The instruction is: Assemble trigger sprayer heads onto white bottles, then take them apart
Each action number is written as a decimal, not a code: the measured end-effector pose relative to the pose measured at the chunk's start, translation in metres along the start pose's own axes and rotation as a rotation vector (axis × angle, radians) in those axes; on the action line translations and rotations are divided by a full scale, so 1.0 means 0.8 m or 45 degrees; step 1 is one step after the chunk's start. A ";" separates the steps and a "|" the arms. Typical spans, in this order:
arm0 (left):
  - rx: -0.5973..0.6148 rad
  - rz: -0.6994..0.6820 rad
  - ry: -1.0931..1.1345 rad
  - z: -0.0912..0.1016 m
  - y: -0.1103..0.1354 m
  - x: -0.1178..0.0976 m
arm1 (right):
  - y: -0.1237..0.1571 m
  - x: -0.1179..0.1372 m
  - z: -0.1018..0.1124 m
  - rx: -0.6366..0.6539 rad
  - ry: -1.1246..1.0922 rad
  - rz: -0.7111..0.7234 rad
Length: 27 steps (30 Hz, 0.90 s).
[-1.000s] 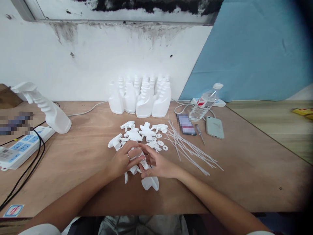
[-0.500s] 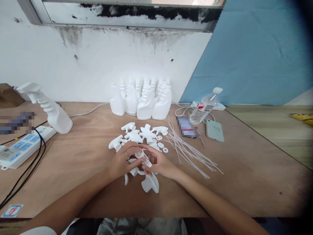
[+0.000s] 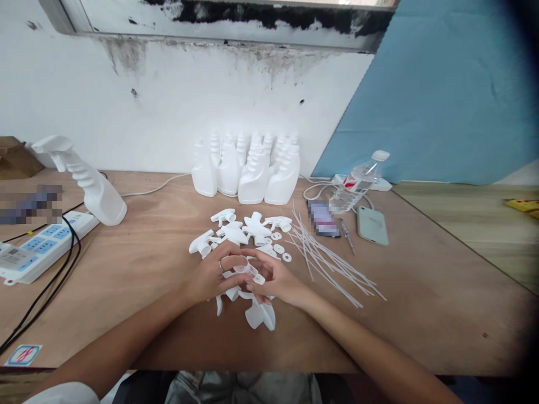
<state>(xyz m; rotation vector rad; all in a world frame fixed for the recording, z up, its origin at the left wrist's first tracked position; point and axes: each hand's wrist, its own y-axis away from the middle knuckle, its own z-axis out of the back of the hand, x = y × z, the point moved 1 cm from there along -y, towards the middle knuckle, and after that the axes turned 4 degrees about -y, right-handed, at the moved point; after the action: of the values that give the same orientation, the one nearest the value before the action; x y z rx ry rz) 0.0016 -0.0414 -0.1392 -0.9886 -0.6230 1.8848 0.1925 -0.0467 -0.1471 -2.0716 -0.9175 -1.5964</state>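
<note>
Between my two hands is a small translucent white plastic sprayer part (image 3: 252, 272), held above the desk. Fingers and thumb of my left hand (image 3: 214, 275) close on its left end. My right hand (image 3: 281, 281) grips its right end, its curled fingers partly hidden. Just below lies a white sprayer shroud (image 3: 260, 315), with a curved white trigger (image 3: 219, 304) to its left. Beyond my fingers are several white spray heads (image 3: 231, 232) in a loose pile, beside flat white washers (image 3: 287, 257).
Several white bottles (image 3: 251, 177) stand against the wall. Thin white tubes (image 3: 332, 264) fan out on the right, near a phone (image 3: 323, 218), a screwdriver (image 3: 347, 237), a pale green phone (image 3: 372, 225) and a water bottle (image 3: 357, 182). Leftward are an assembled spray bottle (image 3: 95, 188) and a power strip (image 3: 50, 247).
The plastic part has turned slightly between my fingers, its right end tilting up a little. Both hands keep their grip. The whole view has shifted slightly.
</note>
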 end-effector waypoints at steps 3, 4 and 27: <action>0.037 0.004 0.119 0.003 -0.003 -0.003 | 0.004 0.004 -0.001 0.005 -0.028 -0.023; 0.045 0.004 0.152 0.003 -0.003 -0.003 | 0.005 0.005 -0.001 0.001 -0.021 -0.023; 0.201 0.168 0.267 0.002 0.002 -0.016 | 0.014 0.010 -0.003 0.090 0.029 -0.063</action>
<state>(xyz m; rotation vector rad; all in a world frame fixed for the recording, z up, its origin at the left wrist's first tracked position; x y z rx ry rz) 0.0034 -0.0534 -0.1345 -1.1278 -0.2874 1.8800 0.1996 -0.0546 -0.1379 -1.9940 -1.0101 -1.5856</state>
